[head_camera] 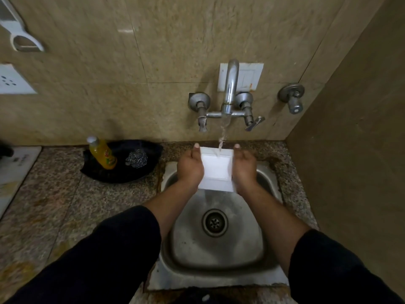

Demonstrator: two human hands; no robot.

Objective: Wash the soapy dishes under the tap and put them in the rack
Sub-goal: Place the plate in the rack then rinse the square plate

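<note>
Water from the tap [229, 95] hits 1 white dish [215, 170] gripped by left hand [190, 165] and right hand [243, 165]; bottle [103, 155] label blurred.

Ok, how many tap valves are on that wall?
3: left lever handle and right lever handle flanking the running spout, plus a separate knob valve further right.

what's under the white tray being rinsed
The steel sink lies below the white tray; its drain shows nearer the person. The sink's far part beneath the tray is covered.
</note>
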